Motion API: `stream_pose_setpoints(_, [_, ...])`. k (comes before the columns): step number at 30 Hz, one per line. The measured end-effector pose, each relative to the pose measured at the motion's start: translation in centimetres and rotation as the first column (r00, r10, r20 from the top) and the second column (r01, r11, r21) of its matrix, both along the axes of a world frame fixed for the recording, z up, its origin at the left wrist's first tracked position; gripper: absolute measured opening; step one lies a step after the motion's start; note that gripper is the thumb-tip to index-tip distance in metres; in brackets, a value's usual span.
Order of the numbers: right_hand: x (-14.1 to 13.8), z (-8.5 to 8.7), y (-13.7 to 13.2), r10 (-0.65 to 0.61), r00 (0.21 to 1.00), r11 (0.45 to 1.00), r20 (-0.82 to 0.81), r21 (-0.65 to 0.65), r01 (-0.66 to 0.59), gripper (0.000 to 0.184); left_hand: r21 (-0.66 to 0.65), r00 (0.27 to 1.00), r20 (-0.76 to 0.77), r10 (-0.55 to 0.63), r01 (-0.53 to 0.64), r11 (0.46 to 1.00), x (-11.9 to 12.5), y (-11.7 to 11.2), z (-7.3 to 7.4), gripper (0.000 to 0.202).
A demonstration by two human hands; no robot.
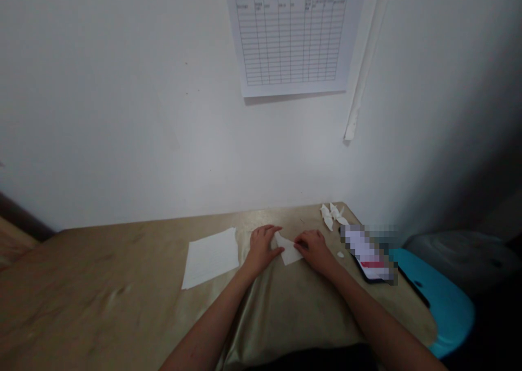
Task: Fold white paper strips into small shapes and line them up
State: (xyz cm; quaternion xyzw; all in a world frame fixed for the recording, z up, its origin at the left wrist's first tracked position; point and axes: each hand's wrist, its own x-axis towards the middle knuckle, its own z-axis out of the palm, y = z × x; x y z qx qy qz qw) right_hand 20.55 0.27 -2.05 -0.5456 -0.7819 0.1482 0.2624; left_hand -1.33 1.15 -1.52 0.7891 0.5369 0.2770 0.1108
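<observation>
Two bare hands worked at one small white paper [289, 253] in the head view, the only view there was. The paper lay between them on the cloth-covered table [122, 289]. The left hand [263, 246] had its thumb and forefinger spread apart, their tips at the paper's left side and upper corner, apparently steadying it rather than clasping it. The right hand [315, 248] had its thumb and fingertips drawn together at the paper's right edge, seemingly pinching it; how firmly, one could not tell. The step in hand looked like shaping or folding the piece, though any creases were too faint to make out. A larger white paper [211, 259] lay to the left, apart from the left hand. White paper pieces [327, 218], angular and pointed, lay near the table's far right corner, with a tiny white scrap [340, 254] and a partly pixelated phone [369, 259] beyond the right hand. The next move, by this reading, called for a steady left hand and well-aligned edges before any crease was pressed flat.
</observation>
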Motion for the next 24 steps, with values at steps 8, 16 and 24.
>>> stream_pose_setpoints(8, [0.5, 0.1, 0.4, -0.107, 0.984, 0.993, -0.142, 0.027, 0.112, 0.017, 0.058, 0.987, 0.146, 0.064, -0.073, 0.996, -0.1, 0.1, -0.1, 0.054])
stream_pose_setpoints(16, [0.3, 0.0, 0.5, -0.077, 0.964, 0.994, -0.254, 0.058, 0.095, 0.019, 0.069, 0.991, 0.091, -0.095, 0.089, 0.994, 0.5, -0.5, 0.7, 0.02])
stream_pose_setpoints(24, [0.0, 1.0, 0.0, -0.026, 0.957, 0.999, -0.288, 0.03, 0.036, 0.02, -0.016, 0.991, 0.133, -0.036, 0.039, 0.999, 0.9, -0.7, 0.7, 0.023])
